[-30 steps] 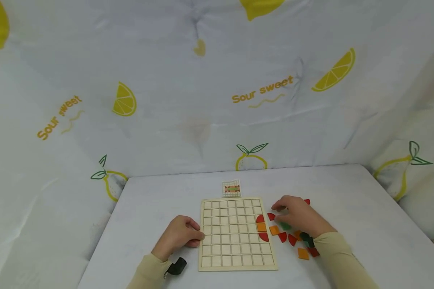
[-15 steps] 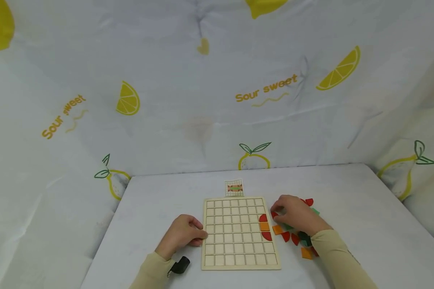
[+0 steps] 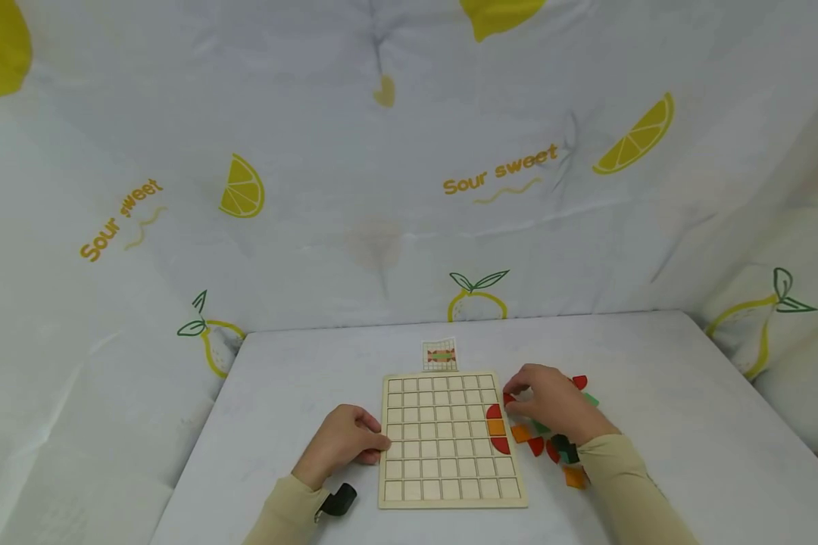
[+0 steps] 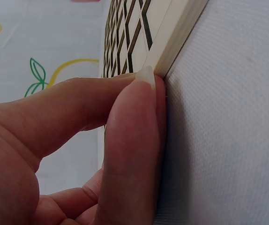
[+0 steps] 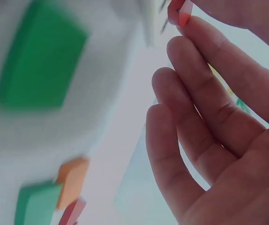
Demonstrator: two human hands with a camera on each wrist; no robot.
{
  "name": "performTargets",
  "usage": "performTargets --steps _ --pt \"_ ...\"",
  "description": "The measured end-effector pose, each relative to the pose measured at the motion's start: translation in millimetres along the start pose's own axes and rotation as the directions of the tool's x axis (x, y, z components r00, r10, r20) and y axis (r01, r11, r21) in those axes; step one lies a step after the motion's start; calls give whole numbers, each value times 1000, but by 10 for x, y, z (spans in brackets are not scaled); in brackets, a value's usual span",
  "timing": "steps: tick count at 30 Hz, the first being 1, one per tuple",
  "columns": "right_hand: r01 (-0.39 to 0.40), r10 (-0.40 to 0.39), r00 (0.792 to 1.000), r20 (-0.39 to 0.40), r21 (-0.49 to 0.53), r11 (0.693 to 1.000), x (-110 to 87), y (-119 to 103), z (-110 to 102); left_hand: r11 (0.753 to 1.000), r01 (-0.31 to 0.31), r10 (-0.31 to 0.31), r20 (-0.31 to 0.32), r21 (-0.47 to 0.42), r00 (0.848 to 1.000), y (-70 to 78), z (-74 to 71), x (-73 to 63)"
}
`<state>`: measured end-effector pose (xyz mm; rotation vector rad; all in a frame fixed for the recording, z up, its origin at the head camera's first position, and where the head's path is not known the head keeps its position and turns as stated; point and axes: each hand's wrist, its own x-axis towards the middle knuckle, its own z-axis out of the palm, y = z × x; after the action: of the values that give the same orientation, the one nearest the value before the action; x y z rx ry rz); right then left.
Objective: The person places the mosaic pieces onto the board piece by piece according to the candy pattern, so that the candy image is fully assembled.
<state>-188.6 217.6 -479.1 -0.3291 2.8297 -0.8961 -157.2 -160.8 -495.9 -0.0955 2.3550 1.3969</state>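
A wooden grid board (image 3: 436,431) lies flat on the table. My left hand (image 3: 344,441) grips its left edge between thumb and index finger; the left wrist view shows the thumb (image 4: 132,136) at the board's rim. On the board's right column sit an orange square tile (image 3: 495,428) and two red rounded tiles, one above (image 3: 494,412) and one below (image 3: 501,445). Just off the right edge, my right hand (image 3: 555,403) pinches a red quarter-circle tile (image 3: 508,397) between thumb and index finger. The other fingers of that hand (image 5: 209,117) extend loosely in the right wrist view.
A small pattern card (image 3: 439,356) touches or nearly touches the board's far edge. Loose tiles lie around and under the right hand, among them an orange square (image 3: 521,434), a red one (image 3: 535,446) and a green one (image 5: 43,56). A white lemon-print cloth (image 3: 313,189) hangs behind.
My right hand has closed its fingertips on the red quarter-circle tile and brought it left, up to the board's right edge. The left hand stays on the board.
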Motion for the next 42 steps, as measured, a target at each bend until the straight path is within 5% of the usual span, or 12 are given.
performTargets --steps 11,32,42 --pt "42 -42 999 17 4 999 94 -344 200 1000 -4 4 2 -7 1000 -2 -15 0" --pt "117 -116 993 17 -63 991 142 -348 325 1000 -4 4 5 -13 1000 -2 -14 13" --pt "82 -80 996 33 -44 996 139 -390 308 1000 2 -2 -4 -1 1000 1 -4 10"
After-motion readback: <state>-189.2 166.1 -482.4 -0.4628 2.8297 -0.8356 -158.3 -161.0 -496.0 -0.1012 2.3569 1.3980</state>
